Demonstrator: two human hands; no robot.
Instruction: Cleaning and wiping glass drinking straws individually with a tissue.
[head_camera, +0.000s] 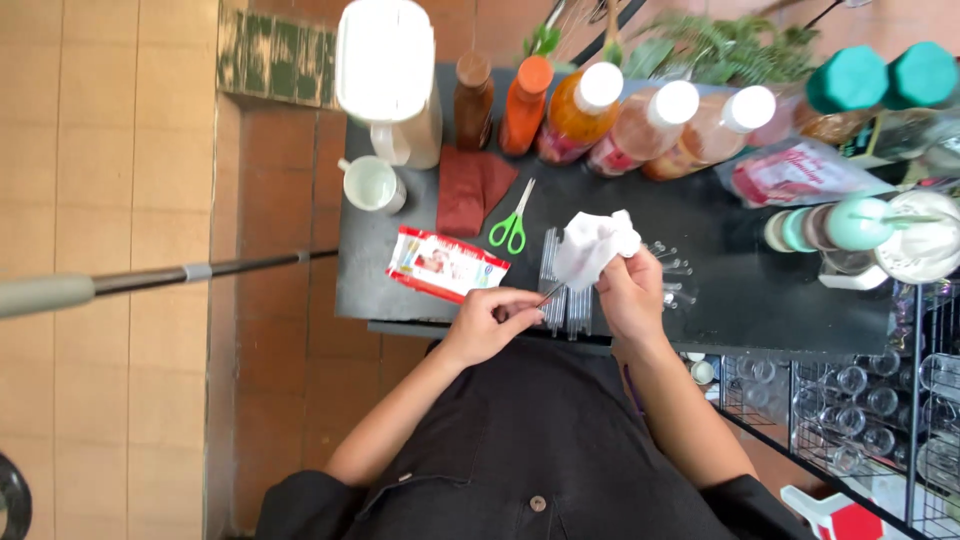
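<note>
At the near edge of the dark tabletop (760, 300), seen from the head camera, both hands work close together just above the surface; the left hand (490, 325) is curled nearly closed, thumb and fingertips pinching one end of a thin dark rod (551, 292), which slants up toward the other hand; the right hand (630, 295) is closed round a crumpled white tissue (595, 245), whose loose folds stand above the fingers and meet the rod's far end. Under the hands, a row of clear slim tubes (565, 300) lies on the tabletop along the near edge, and more small clear pieces (670, 270) are scattered just right of the right hand. Left of the hands lies a flat red-and-white packet (445, 263); beyond it, green-handled scissors (512, 222) and a folded dark red cloth (468, 190); a white mug (372, 184) stands near the far left corner; a line of capped bottles (600, 115) runs along the far edge. The rod looks light, stiff and narrow, likely to slip or roll, so a fingertip pinch near its end seems the sound grip; the tissue is soft and weightless, easy to bunch anywhere; the clear tubes look thin and probably brittle, best lifted singly by the middle.
</note>
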